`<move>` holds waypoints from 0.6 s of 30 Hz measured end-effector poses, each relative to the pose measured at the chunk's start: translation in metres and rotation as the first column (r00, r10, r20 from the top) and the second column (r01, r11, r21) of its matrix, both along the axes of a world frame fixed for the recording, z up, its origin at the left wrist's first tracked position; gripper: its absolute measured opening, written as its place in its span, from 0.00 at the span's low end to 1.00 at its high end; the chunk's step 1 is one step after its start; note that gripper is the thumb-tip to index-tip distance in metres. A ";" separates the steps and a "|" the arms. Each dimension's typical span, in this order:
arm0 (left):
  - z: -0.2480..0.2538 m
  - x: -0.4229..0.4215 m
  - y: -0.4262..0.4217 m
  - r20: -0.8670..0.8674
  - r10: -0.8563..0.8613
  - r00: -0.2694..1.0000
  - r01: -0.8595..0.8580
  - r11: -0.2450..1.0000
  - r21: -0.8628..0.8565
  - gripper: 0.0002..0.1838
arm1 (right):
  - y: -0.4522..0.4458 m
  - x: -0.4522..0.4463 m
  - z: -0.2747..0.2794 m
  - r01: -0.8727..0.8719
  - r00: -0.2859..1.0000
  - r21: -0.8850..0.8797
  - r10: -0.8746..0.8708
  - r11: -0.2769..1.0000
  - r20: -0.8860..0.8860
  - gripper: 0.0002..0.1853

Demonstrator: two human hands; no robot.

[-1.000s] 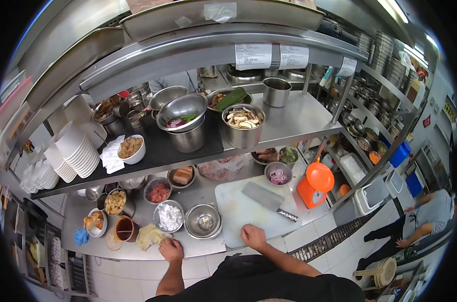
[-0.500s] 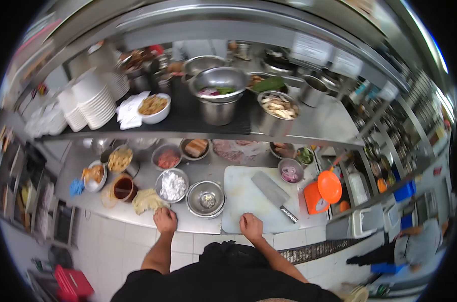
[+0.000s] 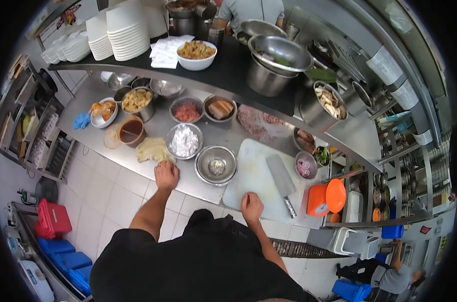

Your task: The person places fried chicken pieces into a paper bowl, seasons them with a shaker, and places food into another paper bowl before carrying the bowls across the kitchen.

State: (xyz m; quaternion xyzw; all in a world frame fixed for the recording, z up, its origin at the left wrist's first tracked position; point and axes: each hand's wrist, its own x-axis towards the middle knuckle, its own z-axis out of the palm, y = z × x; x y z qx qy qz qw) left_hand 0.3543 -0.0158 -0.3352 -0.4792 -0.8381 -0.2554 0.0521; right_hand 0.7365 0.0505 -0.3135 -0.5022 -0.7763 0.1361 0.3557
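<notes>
My left hand [image 3: 166, 175] rests closed on the steel counter's front edge, beside a pale yellow cloth [image 3: 155, 150]. My right hand [image 3: 251, 207] is curled at the near edge of the white cutting board [image 3: 253, 156]. Whether either hand holds something small is hidden. A cleaver [image 3: 280, 176] lies on the board, its handle toward the front. Between my hands stands a steel bowl [image 3: 217, 165] with small pale pieces in it. Behind the cloth is a bowl with crumpled foil-like white stuff [image 3: 184, 141].
Behind are bowls of minced meat [image 3: 186, 110] and a meat slab [image 3: 220, 108]. An orange scale [image 3: 317, 200] stands right of the board. The shelf [image 3: 228, 83] above holds bowls and pots. One person [image 3: 251, 11] is behind the shelf, another [image 3: 389, 277] at far right.
The view has swung left, so counter and shelf appear tilted and shifted. Both hands keep nearly the same places at the counter edge. The person at right now has an arm raised.
</notes>
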 end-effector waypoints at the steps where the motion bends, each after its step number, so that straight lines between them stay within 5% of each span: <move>1: 0.001 0.000 0.000 -0.006 0.001 1.000 -0.001 1.000 0.006 0.07 | 0.001 -0.001 0.000 0.000 1.000 -0.008 0.000 1.000 -0.003 0.03; 18: 0.002 0.003 0.003 -0.060 0.007 0.998 -0.008 1.000 -0.008 0.08 | 0.002 -0.002 0.002 -0.021 1.000 0.029 0.021 0.999 -0.017 0.02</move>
